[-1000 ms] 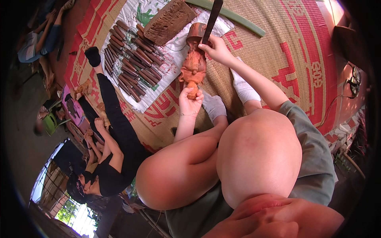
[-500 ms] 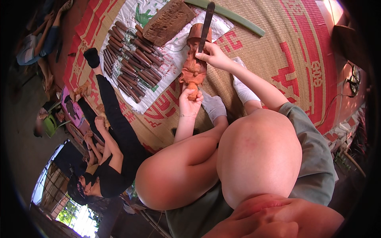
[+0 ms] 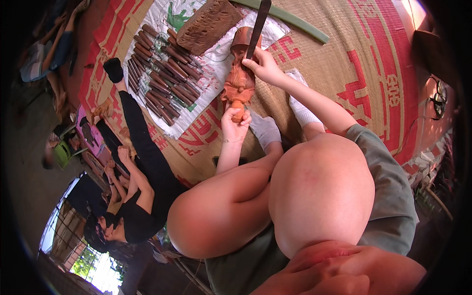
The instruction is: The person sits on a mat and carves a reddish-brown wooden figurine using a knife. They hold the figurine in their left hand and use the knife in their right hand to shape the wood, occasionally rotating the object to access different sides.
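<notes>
A reddish carved wooden figure [image 3: 240, 86] stretches away from me above the mat, its wide cylindrical end farthest off. Around the rounded knob at its near end, the fingers of my left hand [image 3: 235, 124] are closed. My right hand [image 3: 266, 68] pinches a long, dark, flat file [image 3: 258, 27], which slants upward over the figure's far half. The file's lower end is at the carved surface, partly covered by my fingers; whether it touches the wood I cannot tell.
Several wooden-handled carving tools [image 3: 164, 73] lie on a white printed sheet [image 3: 169, 129], beside a rough brown block [image 3: 209, 25]. A green strip [image 3: 295, 22] curves across the patterned mat [image 3: 319, 64]. A person in black [image 3: 142, 196] sits at left, and a fan [image 3: 437, 98] stands far right.
The file has shifted slightly up and to the right along the figure, together with my right hand. The figure and my left hand have moved a little upward in view.
</notes>
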Demonstrator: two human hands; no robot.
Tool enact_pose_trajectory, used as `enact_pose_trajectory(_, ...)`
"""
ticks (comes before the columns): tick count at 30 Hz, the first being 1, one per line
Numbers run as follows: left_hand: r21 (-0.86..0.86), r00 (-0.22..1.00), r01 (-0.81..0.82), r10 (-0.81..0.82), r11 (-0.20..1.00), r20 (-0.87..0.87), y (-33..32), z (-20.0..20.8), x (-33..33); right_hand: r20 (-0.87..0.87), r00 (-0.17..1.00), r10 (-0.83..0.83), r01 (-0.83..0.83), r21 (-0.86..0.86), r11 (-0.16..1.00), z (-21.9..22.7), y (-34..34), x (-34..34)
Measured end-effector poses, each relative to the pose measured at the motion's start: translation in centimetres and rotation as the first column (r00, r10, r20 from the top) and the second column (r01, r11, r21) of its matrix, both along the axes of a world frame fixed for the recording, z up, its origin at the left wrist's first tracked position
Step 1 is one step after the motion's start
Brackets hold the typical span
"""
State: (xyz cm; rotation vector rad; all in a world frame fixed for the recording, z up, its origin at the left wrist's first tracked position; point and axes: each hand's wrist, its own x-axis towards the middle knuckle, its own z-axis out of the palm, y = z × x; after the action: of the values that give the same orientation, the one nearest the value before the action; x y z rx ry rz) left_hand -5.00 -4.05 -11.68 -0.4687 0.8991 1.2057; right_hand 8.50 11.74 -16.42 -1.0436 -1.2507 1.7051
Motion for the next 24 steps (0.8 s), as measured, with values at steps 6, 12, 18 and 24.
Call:
enact_pose_trajectory(6,-0.051,0.982,0.052,-0.06,0.997,-0.179,2.5,3.9,1.9,-0.225,0.967,0.118,-0.149,-0.13,0.98,-2.8,-0.3,0.5)
enact_pose_trajectory(12,0.054,0.979,0.093,-0.081,0.994,-0.187,1.3,1.6,0.9,-0.18,0.981,-0.074,0.051,-0.128,0.99,-2.6,0.2,0.1)
enact_pose_trajectory(18,-0.001,0.964,0.096,-0.093,0.995,-0.251,1.2,1.4,0.7,-0.259,0.959,0.119,-0.162,-0.149,0.975,-3.2,-0.8,0.8)
enact_pose_trajectory(24,-0.062,0.969,0.062,-0.075,0.996,-0.234,1.3,1.6,0.7,-0.227,0.97,-0.086,0.053,-0.15,0.987,-1.5,0.4,-0.2)
